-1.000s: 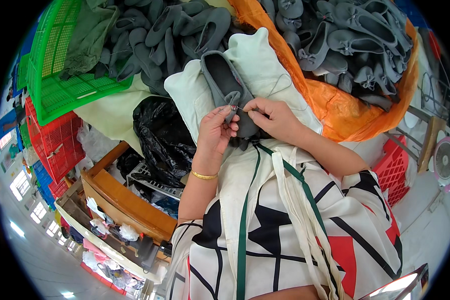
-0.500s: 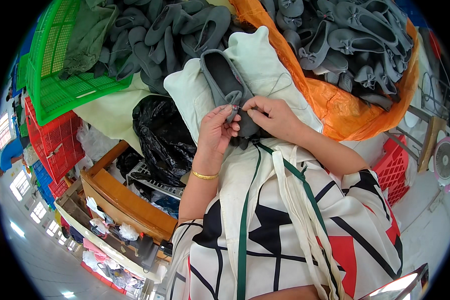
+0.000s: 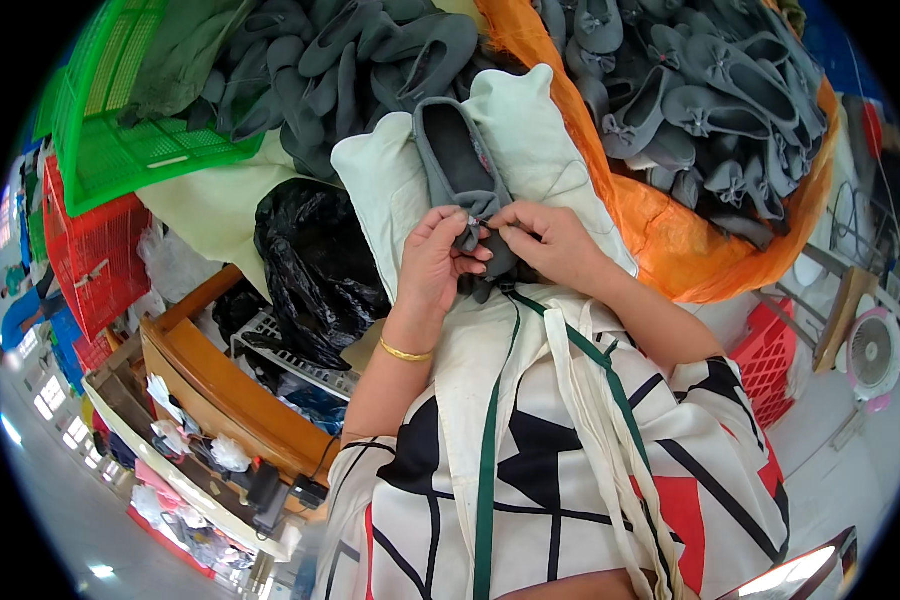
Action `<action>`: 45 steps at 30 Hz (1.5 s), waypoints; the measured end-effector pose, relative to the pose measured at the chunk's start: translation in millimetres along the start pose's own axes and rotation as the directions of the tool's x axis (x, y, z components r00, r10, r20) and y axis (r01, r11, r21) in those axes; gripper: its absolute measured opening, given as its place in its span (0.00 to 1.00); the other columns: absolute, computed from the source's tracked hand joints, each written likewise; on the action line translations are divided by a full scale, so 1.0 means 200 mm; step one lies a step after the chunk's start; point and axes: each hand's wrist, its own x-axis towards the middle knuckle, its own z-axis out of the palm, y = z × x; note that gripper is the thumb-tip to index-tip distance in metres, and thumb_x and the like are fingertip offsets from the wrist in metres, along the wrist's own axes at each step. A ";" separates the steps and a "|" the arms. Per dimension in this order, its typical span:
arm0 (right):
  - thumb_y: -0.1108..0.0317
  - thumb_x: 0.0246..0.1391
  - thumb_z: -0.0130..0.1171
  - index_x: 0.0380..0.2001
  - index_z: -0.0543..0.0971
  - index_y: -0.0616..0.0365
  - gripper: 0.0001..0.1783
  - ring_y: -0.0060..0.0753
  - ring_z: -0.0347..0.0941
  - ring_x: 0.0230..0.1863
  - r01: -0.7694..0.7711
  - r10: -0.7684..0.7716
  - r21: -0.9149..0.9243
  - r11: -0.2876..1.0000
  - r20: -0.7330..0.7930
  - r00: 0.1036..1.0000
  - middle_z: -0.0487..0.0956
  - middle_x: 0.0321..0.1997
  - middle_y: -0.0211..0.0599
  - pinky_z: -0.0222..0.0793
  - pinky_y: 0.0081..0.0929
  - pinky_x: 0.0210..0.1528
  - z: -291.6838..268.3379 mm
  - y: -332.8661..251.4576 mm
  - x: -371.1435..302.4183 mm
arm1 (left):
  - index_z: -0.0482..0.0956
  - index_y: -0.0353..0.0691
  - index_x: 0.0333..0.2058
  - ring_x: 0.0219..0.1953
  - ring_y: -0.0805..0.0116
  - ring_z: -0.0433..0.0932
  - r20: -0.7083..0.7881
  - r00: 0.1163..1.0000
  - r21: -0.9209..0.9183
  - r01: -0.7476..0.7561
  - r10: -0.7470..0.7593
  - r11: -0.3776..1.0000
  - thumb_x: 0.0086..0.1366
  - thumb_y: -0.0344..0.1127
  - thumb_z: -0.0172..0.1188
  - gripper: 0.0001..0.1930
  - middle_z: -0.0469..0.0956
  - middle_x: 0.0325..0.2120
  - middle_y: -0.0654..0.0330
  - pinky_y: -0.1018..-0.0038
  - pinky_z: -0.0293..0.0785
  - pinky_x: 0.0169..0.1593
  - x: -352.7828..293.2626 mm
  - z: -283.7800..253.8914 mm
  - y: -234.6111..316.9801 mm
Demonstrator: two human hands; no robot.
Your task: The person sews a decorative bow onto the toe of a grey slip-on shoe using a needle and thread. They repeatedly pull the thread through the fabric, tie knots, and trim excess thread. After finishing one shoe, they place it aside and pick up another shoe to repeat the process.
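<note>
A grey slip-on shoe (image 3: 454,150) lies with its toe towards me on a white cushion (image 3: 380,185) at my lap. My left hand (image 3: 435,258) is closed, pinching the small grey fabric bow (image 3: 470,236) at the shoe's toe. Close beside it, my right hand (image 3: 555,240) is closed too, its thumb and forefinger pinched at the bow on what looks like a thin needle, mostly hidden by the fingers. A faint thread runs over the cushion to the right of the shoe.
Beyond the cushion lies a heap of grey shoes (image 3: 350,60). At the right, an orange sack (image 3: 670,265) holds more shoes with bows. Green (image 3: 170,165) and red (image 3: 95,245) crates, a black plastic bag (image 3: 320,270) and a wooden bench (image 3: 230,385) stand left; a fan (image 3: 873,352) is far right.
My right fingers have drawn in closer to the bow and my left fingers. The thread's loop on the cushion shows less clearly. The view has shifted slightly.
</note>
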 end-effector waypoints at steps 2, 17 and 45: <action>0.73 0.61 0.54 0.39 0.79 0.62 0.07 0.15 0.68 0.26 -0.066 0.065 0.049 0.997 0.023 0.998 0.77 0.26 0.27 0.64 0.18 0.30 -0.01 0.00 0.00 | 0.75 0.38 0.41 0.24 0.70 0.82 -0.022 1.000 0.000 -0.021 0.021 1.000 0.69 0.34 0.56 0.07 0.82 0.30 0.55 0.79 0.80 0.24 -0.01 0.02 0.00; 0.68 0.67 0.53 0.48 0.75 0.56 0.09 0.08 0.60 0.23 -0.249 0.221 0.193 0.949 0.157 0.963 0.73 0.31 0.17 0.56 0.11 0.24 0.02 0.10 -0.01 | 0.77 0.36 0.43 0.27 0.75 0.81 0.025 0.987 -0.074 -0.159 0.161 0.984 0.68 0.31 0.58 0.07 0.83 0.32 0.57 0.80 0.80 0.29 -0.01 -0.02 -0.07; 0.71 0.67 0.51 0.46 0.75 0.57 0.08 0.10 0.63 0.24 -0.257 0.242 0.149 0.955 0.113 0.964 0.73 0.30 0.20 0.60 0.12 0.27 0.06 0.06 0.01 | 0.80 0.33 0.44 0.30 0.79 0.79 0.103 0.968 0.118 -0.241 0.230 0.963 0.65 0.28 0.63 0.10 0.81 0.32 0.61 0.83 0.78 0.36 0.01 -0.08 -0.10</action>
